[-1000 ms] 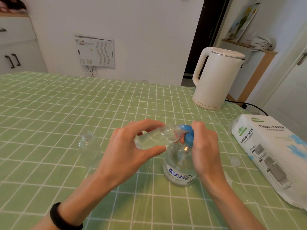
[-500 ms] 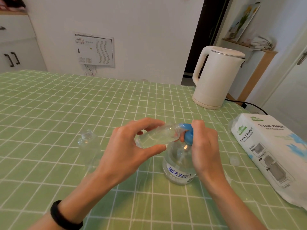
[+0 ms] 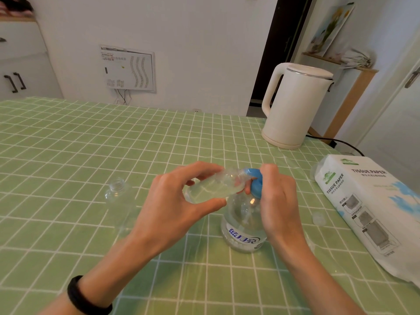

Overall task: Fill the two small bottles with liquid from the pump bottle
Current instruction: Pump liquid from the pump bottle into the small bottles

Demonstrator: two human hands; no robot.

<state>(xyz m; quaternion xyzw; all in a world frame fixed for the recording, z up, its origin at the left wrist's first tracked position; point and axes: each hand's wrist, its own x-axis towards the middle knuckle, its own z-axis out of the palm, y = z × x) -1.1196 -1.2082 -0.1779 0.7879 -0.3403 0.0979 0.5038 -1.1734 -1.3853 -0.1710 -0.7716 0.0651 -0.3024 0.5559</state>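
Black wristband [image 3: 88,296] on left wrist. Left hand [image 3: 168,205] grips small clear bottle [image 3: 213,189] between thumb and curled fingers; bottle lies almost sideways, part-filled with pale liquid, mouth at the nozzle. Right hand [image 3: 279,201] curls round blue pump head [image 3: 255,181] of the pump bottle [image 3: 243,226], which stands upright on green checked tablecloth [image 3: 68,155]. Second small bottle [image 3: 117,194], uncapped, looks empty, stands upright to the left, apart from the hands. Small clear cap [image 3: 318,218] just beside tissue paper pack [image 3: 372,208] at right. White kettle [image 3: 295,105] far right.
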